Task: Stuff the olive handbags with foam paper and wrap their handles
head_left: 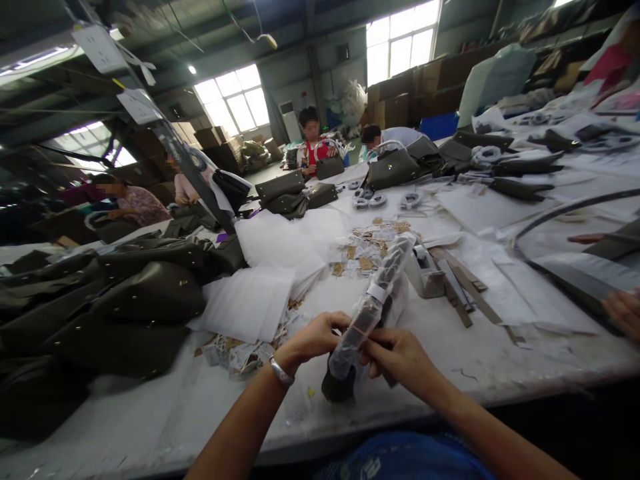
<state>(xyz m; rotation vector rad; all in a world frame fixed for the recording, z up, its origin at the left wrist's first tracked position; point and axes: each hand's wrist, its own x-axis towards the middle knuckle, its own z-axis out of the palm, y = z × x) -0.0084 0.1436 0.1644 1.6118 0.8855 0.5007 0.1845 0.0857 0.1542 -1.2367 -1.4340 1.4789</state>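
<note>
A dark handbag (338, 388) stands edge-on at the table's front, and clear plastic wrap (361, 321) covers its long upper part, with a white band around it. My left hand (320, 337), a silver bracelet at its wrist, pinches the wrapped part from the left. On the opposite side my right hand (400, 357) has its fingers closed at the wrapped edge, with the fingertips partly hidden. Just left of my left hand lie small plastic packets and tags (245, 357). White foam sheets (255, 300) are stacked beyond them.
Dark handbags (145, 313) are heaped at the left. Grey-brown strips (465, 287) and more tags (367, 250) lie beyond my hands. A slanted metal post (185, 157) rises at the left. Another person's hand (625, 313) is at the right edge; several people sit across the table.
</note>
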